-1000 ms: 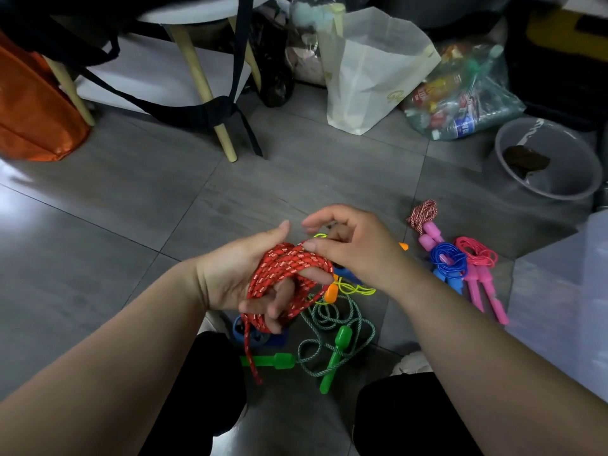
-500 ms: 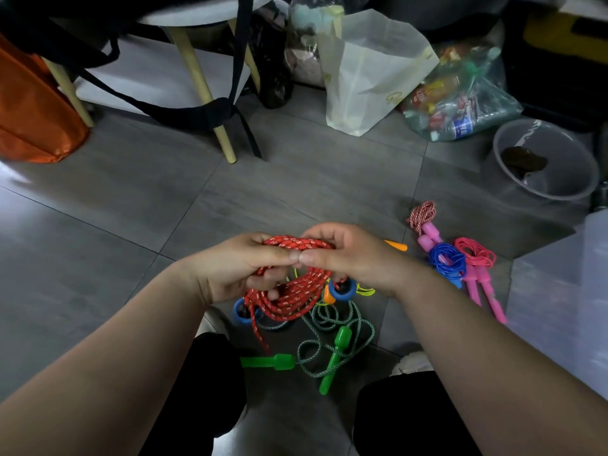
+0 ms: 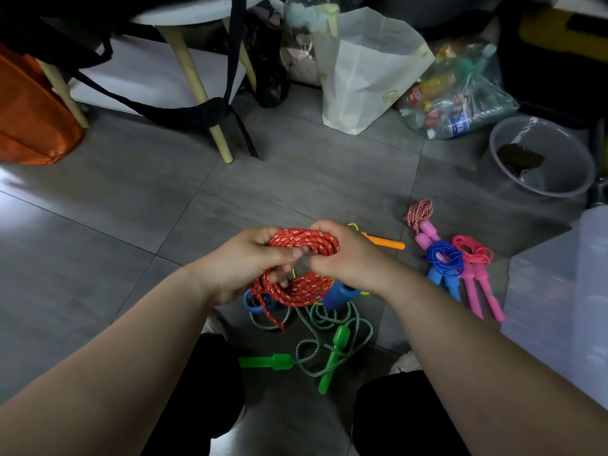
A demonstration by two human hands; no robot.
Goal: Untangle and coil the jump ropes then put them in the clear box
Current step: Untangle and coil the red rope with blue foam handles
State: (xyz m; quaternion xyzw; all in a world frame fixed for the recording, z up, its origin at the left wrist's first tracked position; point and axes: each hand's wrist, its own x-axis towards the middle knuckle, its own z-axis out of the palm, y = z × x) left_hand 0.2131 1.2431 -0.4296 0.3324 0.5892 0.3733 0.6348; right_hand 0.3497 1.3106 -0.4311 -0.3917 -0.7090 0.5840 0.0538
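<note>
Both hands hold a red speckled jump rope (image 3: 301, 287) wound into a coil above the floor. My left hand (image 3: 243, 261) grips its left side and my right hand (image 3: 348, 258) pinches its right side; its blue handles (image 3: 339, 294) hang below. Under it lies a loose green rope with green handles (image 3: 332, 353). An orange handle with thin yellow cord (image 3: 385, 242) pokes out behind my right hand. To the right lie coiled ropes: red-white with pink handles (image 3: 421, 218), blue (image 3: 444, 261), and pink (image 3: 473, 258). The clear box (image 3: 559, 311) stands at the right edge.
A grey plastic basin (image 3: 543, 156) sits at the back right. Behind are a white bag (image 3: 365, 70), a clear bag of bottles (image 3: 457, 93), stool legs (image 3: 200, 93) with a black strap, and an orange bag (image 3: 29, 113) at left. My knees are at the bottom.
My hands have come together on the red coil and lifted it a little. The right hand moved from above the coil to gripping its right side.
</note>
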